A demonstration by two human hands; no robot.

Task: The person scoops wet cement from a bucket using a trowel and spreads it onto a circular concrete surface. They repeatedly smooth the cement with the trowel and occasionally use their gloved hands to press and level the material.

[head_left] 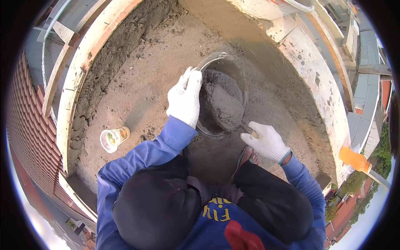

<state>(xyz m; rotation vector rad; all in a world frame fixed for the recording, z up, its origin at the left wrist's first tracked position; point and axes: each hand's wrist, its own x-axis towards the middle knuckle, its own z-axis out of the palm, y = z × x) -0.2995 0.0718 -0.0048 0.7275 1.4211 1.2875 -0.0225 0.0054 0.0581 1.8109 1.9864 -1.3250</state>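
Observation:
A round mortar bucket (pixel 246 89) with a pale rim stands on the floor before me, tilted or upright I cannot tell. Inside it lies wet grey mortar (pixel 223 81). My left hand (pixel 185 98), in a white knit glove, is closed on the left part of the rim. White-gloved too, my right hand (pixel 267 141) is wrapped round the handle of a trowel (pixel 246 128) at the bucket's lower right. A heap of mortar covers the trowel's blade, which is mostly hidden.
A plastic cup (pixel 114 138) lies on its side at the left. Low curved formwork walls (pixel 85 54) surround the mortar-strewn floor (pixel 137 91). An orange bottle (pixel 355 159) sits on the right wall's edge. Tiled roofs (pixel 31 121) show beyond the left wall. My bare foot is near the bucket.

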